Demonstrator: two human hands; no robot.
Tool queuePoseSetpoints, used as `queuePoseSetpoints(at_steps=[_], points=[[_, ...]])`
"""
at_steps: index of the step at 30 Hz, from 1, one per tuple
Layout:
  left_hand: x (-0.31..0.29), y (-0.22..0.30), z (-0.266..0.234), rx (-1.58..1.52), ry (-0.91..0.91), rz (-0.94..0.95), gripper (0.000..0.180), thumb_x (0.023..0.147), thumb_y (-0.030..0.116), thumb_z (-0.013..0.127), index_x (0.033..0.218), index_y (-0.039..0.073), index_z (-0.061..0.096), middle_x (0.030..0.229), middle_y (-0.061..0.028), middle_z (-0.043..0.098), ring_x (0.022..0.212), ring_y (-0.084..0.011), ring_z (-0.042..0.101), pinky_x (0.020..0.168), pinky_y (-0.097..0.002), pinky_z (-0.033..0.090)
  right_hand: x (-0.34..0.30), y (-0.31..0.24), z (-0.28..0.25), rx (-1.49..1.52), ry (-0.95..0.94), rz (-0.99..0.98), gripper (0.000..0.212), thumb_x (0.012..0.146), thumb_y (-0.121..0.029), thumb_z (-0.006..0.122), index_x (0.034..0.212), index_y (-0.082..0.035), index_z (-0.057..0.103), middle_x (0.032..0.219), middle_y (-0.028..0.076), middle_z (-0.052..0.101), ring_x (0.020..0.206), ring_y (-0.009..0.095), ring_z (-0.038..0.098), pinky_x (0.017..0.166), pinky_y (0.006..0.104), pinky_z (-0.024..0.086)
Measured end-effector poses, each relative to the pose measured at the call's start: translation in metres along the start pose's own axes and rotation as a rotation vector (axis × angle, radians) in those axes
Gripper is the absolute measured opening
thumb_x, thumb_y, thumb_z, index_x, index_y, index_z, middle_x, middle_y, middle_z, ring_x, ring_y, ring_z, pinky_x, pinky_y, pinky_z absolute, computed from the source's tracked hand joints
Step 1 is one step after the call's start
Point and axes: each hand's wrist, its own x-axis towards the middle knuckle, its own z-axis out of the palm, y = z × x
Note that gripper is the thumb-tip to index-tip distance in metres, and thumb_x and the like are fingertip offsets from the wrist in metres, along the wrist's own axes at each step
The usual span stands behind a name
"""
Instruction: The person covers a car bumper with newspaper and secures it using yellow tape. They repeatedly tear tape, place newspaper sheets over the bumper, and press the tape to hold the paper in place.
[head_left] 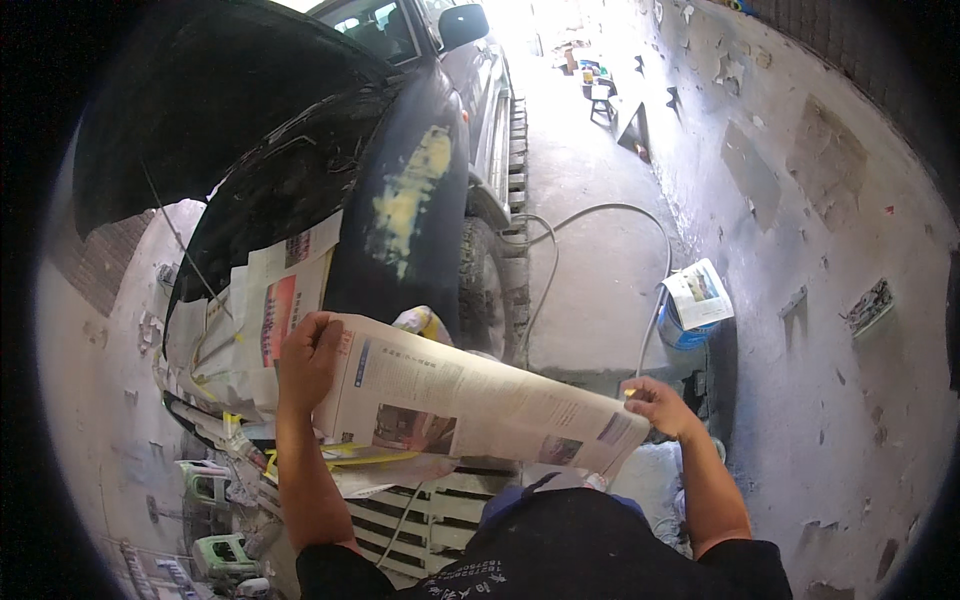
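A newspaper sheet (500, 408) is stretched out in front of my body, sloping down to the right. My left hand (308, 360) is closed on its left end. At the upper right corner my right hand (662, 406) pinches the sheet, and a small yellow bit (630, 393) shows at those fingertips. Behind the paper stands a dark car with a raised hood (230, 90). Its front fender (395, 200) carries a pale yellow patch. Other newspaper (290, 290) covers the car's front beside my left hand, with yellow tape (370, 458) below the held sheet.
A blue bucket (686, 328) topped with folded paper stands on the right. A grey hose (610, 208) curves across the floor toward it. Slatted grating (430, 520) lies below the car's front. Green stools (222, 555) stand at lower left. A peeling wall (800, 250) runs along the right.
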Motion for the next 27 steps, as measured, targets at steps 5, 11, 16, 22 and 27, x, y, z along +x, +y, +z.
queuePoseSetpoints(at_steps=[5, 11, 16, 22, 27], points=[[0.017, 0.010, 0.031, 0.064, 0.046, -0.063, 0.017, 0.092, 0.016, 0.058, 0.095, -0.001, 0.062, 0.078, -0.0068, 0.064, 0.070, -0.0127, 0.058, 0.066, -0.0274, 0.047, 0.026, -0.024, -0.056, -0.096, -0.046, -0.104, 0.039, 0.085, 0.004, 0.059, 0.124, -0.001, 0.054, 0.098, 0.004, 0.060, 0.090, 0.012, 0.057, 0.082, 0.0270, 0.047], [0.035, 0.012, 0.052, 0.122, 0.125, -0.140, 0.015, 0.093, 0.016, 0.057, 0.095, 0.001, 0.061, 0.079, -0.0109, 0.064, 0.071, -0.0154, 0.060, 0.066, -0.0299, 0.048, 0.085, -0.071, -0.085, -0.281, 0.068, -0.122, 0.038, 0.086, 0.003, 0.058, 0.124, -0.001, 0.054, 0.096, 0.005, 0.060, 0.090, 0.013, 0.056, 0.081, 0.0255, 0.046], [0.041, -0.015, 0.055, 0.026, 0.162, -0.140, 0.014, 0.094, 0.015, 0.054, 0.095, 0.002, 0.060, 0.082, -0.0119, 0.065, 0.072, -0.0180, 0.063, 0.067, -0.0315, 0.049, 0.155, -0.098, -0.112, -0.389, 0.043, -0.172, 0.037, 0.086, 0.000, 0.062, 0.122, -0.001, 0.055, 0.091, 0.006, 0.061, 0.085, 0.013, 0.057, 0.075, 0.0268, 0.048], [0.039, -0.030, 0.041, 0.090, 0.315, -0.095, 0.007, 0.087, 0.009, 0.063, 0.086, 0.002, 0.064, 0.077, -0.0071, 0.062, 0.070, -0.0170, 0.060, 0.066, -0.0289, 0.049, 0.253, -0.153, -0.100, -0.470, -0.042, -0.264, 0.037, 0.085, 0.000, 0.061, 0.122, -0.001, 0.055, 0.088, 0.005, 0.060, 0.083, 0.013, 0.057, 0.074, 0.0272, 0.048], [0.067, -0.005, 0.047, 0.221, 0.360, -0.204, 0.009, 0.082, 0.009, 0.069, 0.090, 0.006, 0.070, 0.077, -0.0083, 0.060, 0.075, -0.0199, 0.062, 0.065, -0.0285, 0.048, 0.359, -0.185, -0.117, -0.557, -0.077, -0.378, 0.033, 0.084, 0.000, 0.058, 0.117, 0.000, 0.056, 0.085, 0.002, 0.057, 0.081, 0.012, 0.054, 0.077, 0.0268, 0.046]])
